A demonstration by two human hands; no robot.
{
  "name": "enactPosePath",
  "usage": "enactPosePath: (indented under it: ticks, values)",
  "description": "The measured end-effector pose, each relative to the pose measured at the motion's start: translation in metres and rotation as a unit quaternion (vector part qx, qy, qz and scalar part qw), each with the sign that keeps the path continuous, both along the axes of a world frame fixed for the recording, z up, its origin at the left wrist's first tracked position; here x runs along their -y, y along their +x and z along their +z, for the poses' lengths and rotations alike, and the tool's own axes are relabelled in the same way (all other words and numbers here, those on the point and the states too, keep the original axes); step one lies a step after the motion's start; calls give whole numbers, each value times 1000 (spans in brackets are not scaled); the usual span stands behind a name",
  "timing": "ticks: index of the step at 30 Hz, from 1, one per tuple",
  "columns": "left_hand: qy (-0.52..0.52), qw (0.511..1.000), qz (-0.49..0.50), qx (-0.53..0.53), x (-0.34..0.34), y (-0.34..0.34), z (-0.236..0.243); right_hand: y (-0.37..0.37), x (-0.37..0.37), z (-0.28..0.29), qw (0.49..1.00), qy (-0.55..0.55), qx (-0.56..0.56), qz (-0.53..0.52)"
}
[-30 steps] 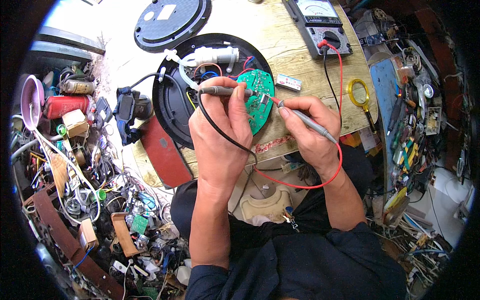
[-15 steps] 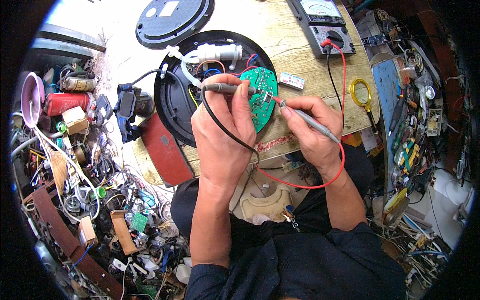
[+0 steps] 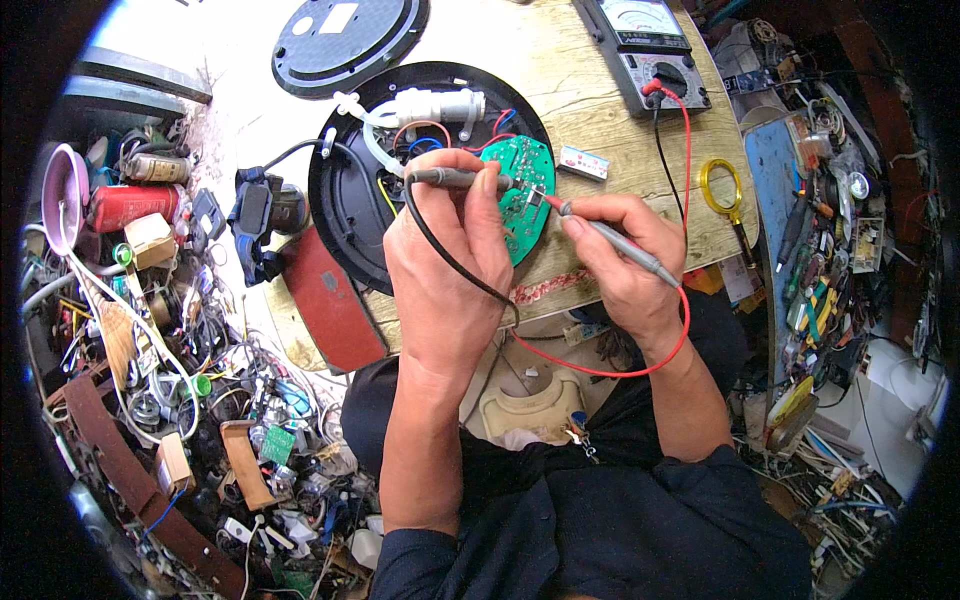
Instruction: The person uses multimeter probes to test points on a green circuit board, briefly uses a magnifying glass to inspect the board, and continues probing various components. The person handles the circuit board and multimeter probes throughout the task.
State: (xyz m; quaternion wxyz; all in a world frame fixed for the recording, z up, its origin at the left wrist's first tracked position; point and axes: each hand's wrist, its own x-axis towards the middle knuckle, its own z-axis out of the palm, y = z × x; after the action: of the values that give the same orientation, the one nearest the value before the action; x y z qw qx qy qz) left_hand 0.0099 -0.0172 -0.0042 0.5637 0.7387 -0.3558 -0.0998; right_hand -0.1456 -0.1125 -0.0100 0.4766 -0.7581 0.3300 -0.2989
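Note:
Between its thumb and fingers my left hand [image 3: 450, 240] grips a black test probe [image 3: 440, 177], its tip pointing right over a green circuit board [image 3: 520, 225]. My right hand [image 3: 632, 265] is closed on a grey test probe with a red tip [image 3: 622, 248], aimed left at a dark chip on that board. Whether the tips touch the contacts is too small to tell. The board lies in the right part of a round black housing [image 3: 345, 215] with a white pump-like part [image 3: 438, 105], tubing and coloured wires. A red lead and a black lead run to an analog multimeter [image 3: 662, 80].
A round black cover [image 3: 345, 50] lies at the far left of the wooden table. Right of the board are a small white box [image 3: 584, 163] and a yellow-rimmed magnifying glass [image 3: 721, 187]. A red-brown plate [image 3: 333, 300] sits at the near left edge. Piled parts and cables flank the table.

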Motion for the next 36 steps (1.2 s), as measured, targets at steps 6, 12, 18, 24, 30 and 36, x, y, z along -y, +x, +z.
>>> enactPosePath:
  ticks: [6, 12, 18, 24, 30, 36]
  values:
    - [56, 998, -27, -1, -5, 3, 5, -1, 0, -3, 1000, 4, 3, -2]
    - [28, 1000, -9, 0, -3, 0, 5, -1, 1, -1, 1000, 27, 5, 0]
    - [1, 1000, -1, -12, 0, -1, 2, -1, 4, -4, 1000, 4, 20, 5]
    - [23, 999, -1, -31, 0, -2, 8, -1, 4, -2, 1000, 14, 16, 2]
    - [11, 999, -3, -34, 0, -2, 5, -1, 6, -4, 1000, -14, 22, 11]
    - [22, 999, -8, -43, -1, -3, 10, 4, 10, 10, 990, 138, -3, -21]
